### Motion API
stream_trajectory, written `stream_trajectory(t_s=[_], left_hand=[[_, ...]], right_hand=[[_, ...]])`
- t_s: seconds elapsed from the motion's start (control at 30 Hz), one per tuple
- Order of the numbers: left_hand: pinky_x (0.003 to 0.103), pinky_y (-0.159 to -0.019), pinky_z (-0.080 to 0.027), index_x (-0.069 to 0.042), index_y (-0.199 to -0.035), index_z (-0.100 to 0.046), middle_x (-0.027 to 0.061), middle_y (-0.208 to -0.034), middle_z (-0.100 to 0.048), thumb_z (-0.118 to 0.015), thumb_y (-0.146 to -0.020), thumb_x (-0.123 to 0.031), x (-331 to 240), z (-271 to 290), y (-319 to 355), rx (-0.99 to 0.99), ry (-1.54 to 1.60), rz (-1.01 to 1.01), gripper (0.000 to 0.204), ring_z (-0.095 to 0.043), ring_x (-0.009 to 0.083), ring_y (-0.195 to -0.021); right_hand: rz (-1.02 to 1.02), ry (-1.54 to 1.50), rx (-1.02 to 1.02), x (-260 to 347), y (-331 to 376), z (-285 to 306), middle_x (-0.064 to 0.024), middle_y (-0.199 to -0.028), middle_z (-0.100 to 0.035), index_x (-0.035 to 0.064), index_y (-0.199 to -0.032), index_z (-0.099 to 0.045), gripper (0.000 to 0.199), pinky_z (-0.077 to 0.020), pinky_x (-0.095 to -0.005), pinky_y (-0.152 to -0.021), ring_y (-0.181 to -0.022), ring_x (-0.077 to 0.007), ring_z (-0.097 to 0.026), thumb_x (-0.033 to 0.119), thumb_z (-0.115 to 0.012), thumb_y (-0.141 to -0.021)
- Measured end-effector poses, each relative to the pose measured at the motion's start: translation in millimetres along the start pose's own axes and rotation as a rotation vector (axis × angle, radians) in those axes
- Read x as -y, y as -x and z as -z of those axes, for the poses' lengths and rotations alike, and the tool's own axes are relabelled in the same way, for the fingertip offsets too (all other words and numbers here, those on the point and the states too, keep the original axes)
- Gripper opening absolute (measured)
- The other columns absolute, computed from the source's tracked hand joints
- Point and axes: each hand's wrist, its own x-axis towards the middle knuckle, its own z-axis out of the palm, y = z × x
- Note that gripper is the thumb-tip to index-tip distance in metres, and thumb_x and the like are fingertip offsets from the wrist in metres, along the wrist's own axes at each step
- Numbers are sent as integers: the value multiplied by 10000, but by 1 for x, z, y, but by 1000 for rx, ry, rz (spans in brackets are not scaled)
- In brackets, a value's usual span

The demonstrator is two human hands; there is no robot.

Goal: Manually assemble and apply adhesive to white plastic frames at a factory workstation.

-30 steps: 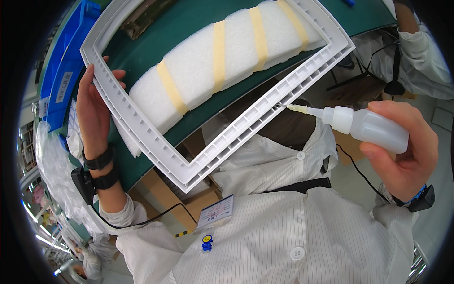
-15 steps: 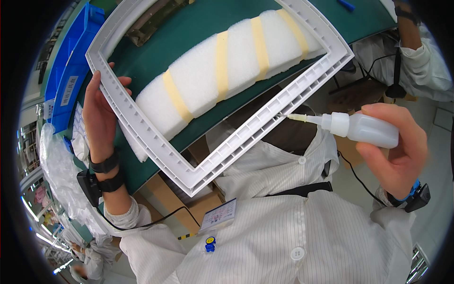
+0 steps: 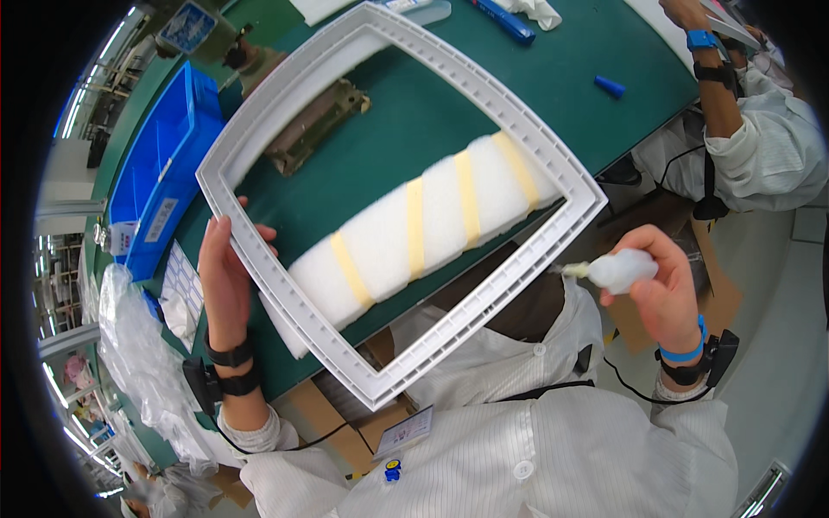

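My left hand (image 3: 229, 272) is closed around the left side of a white plastic frame (image 3: 492, 287), fingers curled over into its opening. Small ribs line the frame along its rim. Through the opening shows a white foam block (image 3: 386, 249) wrapped with several pale yellow strips; part of a white piece pokes out under the frame's lower left side. In my right hand (image 3: 665, 293), pinched between thumb and fingers, is a small translucent squeeze bottle (image 3: 629, 270), smeared by motion. Its thin tip points left, just outside the frame's near right side and seemingly apart from it.
A green-topped table (image 3: 553, 95) carries a blue divided bin (image 3: 192, 129) at left, a camouflage-patterned object (image 3: 319, 129), a blue marker (image 3: 505, 21) and a blue cap (image 3: 610, 86). Clear plastic bags (image 3: 138, 345) lie at far left. Another person's arm (image 3: 724, 112) is at right.
My right hand has drawn the bottle's tip slightly away from the frame's near right side. The view has shifted, so more of the table's far side shows. My left hand keeps its hold.
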Motion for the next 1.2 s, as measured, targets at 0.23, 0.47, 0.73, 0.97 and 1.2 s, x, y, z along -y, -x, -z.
stream_trajectory(t_s=[0.23,0.47,0.73,0.97,1.2], left_hand=[[246,-605,-498,-34,-1367,-463,75,-809,-638,-490,-974,-425,0,-5,2,-71,-58,-24,555,-615,129,-680],[227,-551,-436,31,-1371,-444,33,-833,-568,-542,-946,-315,8,12,4,-186,32,-15,557,-538,101,-638],[208,-483,-364,73,-1349,-438,54,-696,-552,-506,-933,-341,7,3,0,-260,-62,-22,590,-501,100,-555],[218,-494,-398,76,-1333,-449,65,-683,-563,-510,-928,-370,7,3,2,-239,-108,-46,605,-530,122,-563],[219,-486,-452,77,-1298,-459,93,-737,-614,-613,-892,-427,7,13,3,-160,-62,-26,665,-602,135,-580]], right_hand=[[131,-4,-95,35,-60,28,-122,-1069,-641,-20,-1244,-510,399,-528,-303,-762,-848,-161,-641,177,-615,-913],[15,91,-28,50,-135,31,-90,-1040,-639,-9,-1225,-546,380,-539,-284,-786,-834,-145,-651,231,-632,-944],[-63,-44,49,55,-184,33,-89,-1038,-652,-4,-1178,-575,380,-546,-268,-759,-854,-151,-673,246,-682,-912],[-26,58,41,55,-184,35,-93,-1004,-656,2,-1185,-576,369,-544,-262,-742,-807,-140,-674,226,-680,-912],[30,176,14,62,-180,30,-101,-969,-649,15,-1203,-574,332,-538,-245,-704,-742,-124,-655,126,-640,-898]])
